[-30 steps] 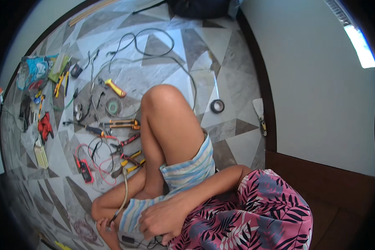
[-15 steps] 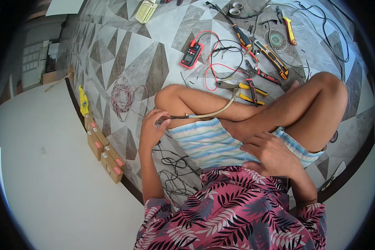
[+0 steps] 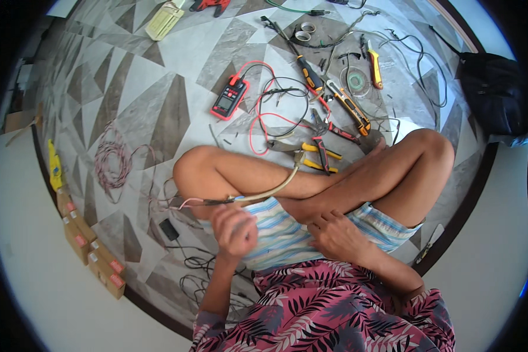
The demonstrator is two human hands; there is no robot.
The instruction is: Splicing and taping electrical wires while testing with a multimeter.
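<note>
My left hand (image 3: pixel 234 229) is raised over my thigh with its fingers curled in, slightly blurred; whatever may be inside them is hidden. Just beyond it, a beige cable (image 3: pixel 270 192) lies across my bent leg, with a dark joint (image 3: pixel 217 201) and thin pink wire at its left end. Its other end reaches yellow-handled pliers (image 3: pixel 320 150) on the floor. My right hand (image 3: pixel 337 234) rests on the striped shorts, fingers loosely apart and holding nothing. Beyond my legs lie red-and-black wire strippers (image 3: pixel 321 141) and a red-edged multimeter (image 3: pixel 229 100) with red and black leads.
An orange-black utility knife (image 3: pixel 352 110), a screwdriver (image 3: pixel 308 73), a yellow-handled knife (image 3: pixel 375 70) and tape rolls (image 3: pixel 303 36) lie farther off. Coiled wire (image 3: pixel 111 164), a black adapter (image 3: pixel 169 229) and small boxes (image 3: pixel 105 270) are left. A black bag (image 3: pixel 493 94) stands far right.
My left hand has come off the cable's dark joint and drawn back toward me, its fingers curling. The view has swung right, bringing in the black bag. My right hand stays on the shorts.
</note>
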